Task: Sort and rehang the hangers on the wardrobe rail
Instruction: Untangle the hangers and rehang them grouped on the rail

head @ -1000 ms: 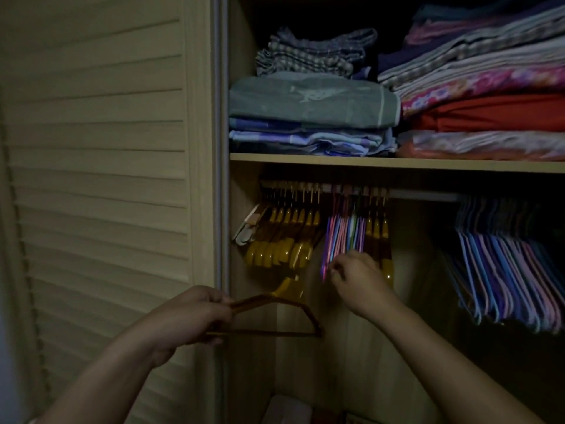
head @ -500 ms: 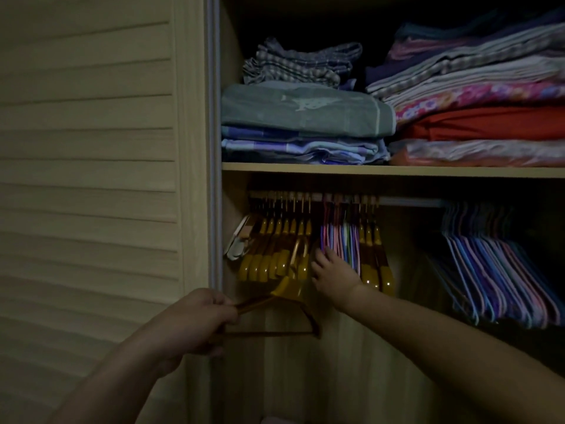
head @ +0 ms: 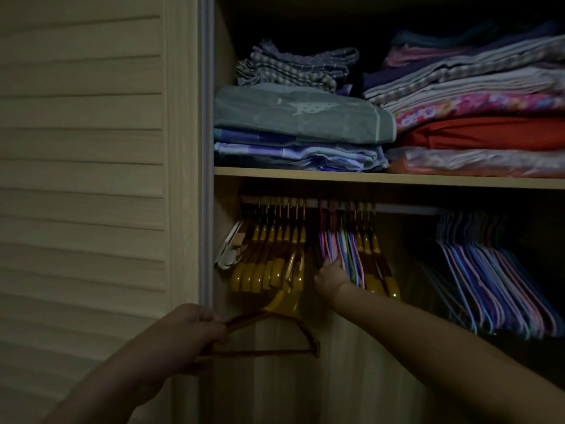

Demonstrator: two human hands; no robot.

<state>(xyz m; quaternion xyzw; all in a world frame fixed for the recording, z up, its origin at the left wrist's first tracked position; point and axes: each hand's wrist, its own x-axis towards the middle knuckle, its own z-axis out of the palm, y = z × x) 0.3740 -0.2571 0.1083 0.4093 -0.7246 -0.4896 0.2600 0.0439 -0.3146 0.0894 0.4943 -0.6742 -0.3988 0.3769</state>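
The brown hanger (head: 269,335) is hanging low and near in your left hand (head: 186,335), fingers clamped on its corner; your right hand (head: 331,278) is pinching the coloured hangers (head: 342,249) under the rail (head: 403,208). Keep parting them rightward.

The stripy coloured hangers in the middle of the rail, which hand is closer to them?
The right hand. It touches the coloured hangers at their lower ends. The left hand is lower and off to the left, gripping a brown hanger.
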